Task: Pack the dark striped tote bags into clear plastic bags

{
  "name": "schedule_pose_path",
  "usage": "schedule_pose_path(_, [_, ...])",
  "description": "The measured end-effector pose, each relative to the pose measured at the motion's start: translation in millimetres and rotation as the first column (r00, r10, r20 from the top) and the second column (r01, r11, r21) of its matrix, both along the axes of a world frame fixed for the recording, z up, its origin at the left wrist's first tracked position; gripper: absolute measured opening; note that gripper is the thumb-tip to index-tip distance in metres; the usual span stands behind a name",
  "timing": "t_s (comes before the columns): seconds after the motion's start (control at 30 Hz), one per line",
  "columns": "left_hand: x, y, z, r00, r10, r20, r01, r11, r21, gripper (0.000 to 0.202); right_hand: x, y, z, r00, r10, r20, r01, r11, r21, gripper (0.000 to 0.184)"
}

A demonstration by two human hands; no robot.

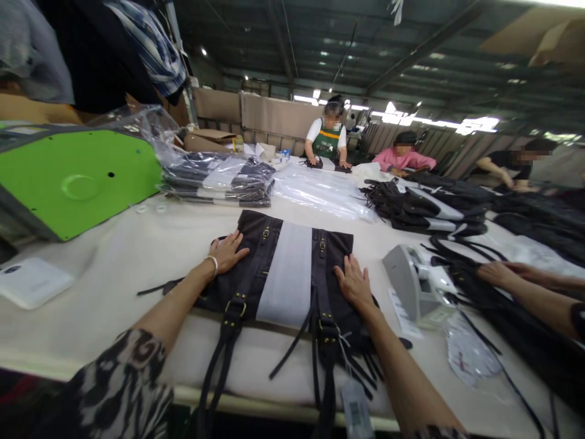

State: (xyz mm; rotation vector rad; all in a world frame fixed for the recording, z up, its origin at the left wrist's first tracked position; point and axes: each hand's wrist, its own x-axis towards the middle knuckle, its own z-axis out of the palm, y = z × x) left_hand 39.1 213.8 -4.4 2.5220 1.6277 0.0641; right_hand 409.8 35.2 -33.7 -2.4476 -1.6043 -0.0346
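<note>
A dark handbag (244, 256) lies flat on the table in front of me, its straps (217, 360) hanging toward the front edge. A white paper band (290, 274) runs down its middle between two buckled straps. On the bag's left side rests my left hand (226, 253), fingers stretched out. My right hand (354, 280) lies flat on the right side, fingers extended. Neither hand grips anything. A hang tag (356, 408) dangles on a string from the bag's right strap.
Left are a green machine (77, 177) and a white phone (34, 281). Behind the bag sit plastic-wrapped bags (219, 177) and clear plastic sleeves (322, 189). At right stand a white dispenser (414, 283), stacked dark bags (425, 207) and a co-worker's hands (503, 274). Other people work further back.
</note>
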Motion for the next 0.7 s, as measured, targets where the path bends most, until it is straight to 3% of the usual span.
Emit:
schedule_pose_path(0.07, [2.6, 2.0, 6.1, 1.0, -0.008, 0.014, 0.008, 1.0, -0.011, 0.066, -2.0, 0.0, 2.6, 1.0, -0.003, -0.028, 0.003, 1.0, -0.02, 0.065])
schedule_pose_path(0.13, [4.7, 0.0, 19.6, 1.0, -0.004, 0.013, 0.004, 1.0, -0.019, 0.066, -1.2, 1.0, 17.4, 0.998, 0.003, -0.06, -0.006, 0.999, -0.042, 0.067])
schedule_pose_path(0.2, [2.2, -10.6, 31.9, 1.0, 0.005, 0.016, -0.005, 1.0, -0.004, 0.067, -0.1, -2.3, 34.8, 0.997, 0.013, -0.08, -0.017, 0.999, -0.048, 0.068])
schedule_pose_path(0.27, [-6.6, -28.9, 35.0, 0.999, -0.019, 0.039, 0.016, 0.997, 0.071, 0.067, -1.9, -10.9, 44.8, 0.997, 0.029, -0.069, -0.029, 1.0, 0.007, 0.069])
schedule_pose_path(0.37, [-25.3, -57.4, 20.4, 0.996, -0.056, 0.069, 0.044, 0.986, 0.162, 0.061, -12.8, -28.0, 36.9, 0.997, 0.068, -0.024, -0.065, 0.994, 0.088, 0.067])
schedule_pose_path(0.43, [-34.0, -69.0, 9.3, 0.997, -0.032, 0.071, 0.024, 0.993, 0.112, 0.058, -22.2, -37.0, 22.1, 0.998, 0.068, -0.013, -0.068, 0.996, 0.05, 0.066])
schedule_pose_path(0.5, [-36.0, -75.5, 8.1, 0.998, -0.001, 0.062, -0.002, 0.999, 0.049, 0.057, -29.1, -41.9, 8.9, 0.999, 0.052, -0.005, -0.052, 0.999, -0.012, 0.065])
schedule_pose_path(0.6, [-24.8, -92.7, 27.5, 0.993, 0.002, 0.119, -0.026, 0.98, 0.195, 0.057, -33.4, -43.4, 2.3, 0.998, 0.039, 0.052, -0.039, 0.999, -0.009, 0.064])
schedule_pose_path(0.67, [-8.0, -119.1, 43.8, 0.97, -0.026, 0.241, -0.056, 0.943, 0.328, 0.049, -34.7, -43.7, 5.9, 0.993, 0.041, 0.114, -0.046, 0.998, 0.038, 0.063])
schedule_pose_path(0.7, [2.8, -136.5, 49.3, 0.949, -0.042, 0.312, -0.066, 0.942, 0.328, 0.041, -35.7, -44.2, 9.4, 0.988, 0.048, 0.144, -0.058, 0.996, 0.062, 0.062])
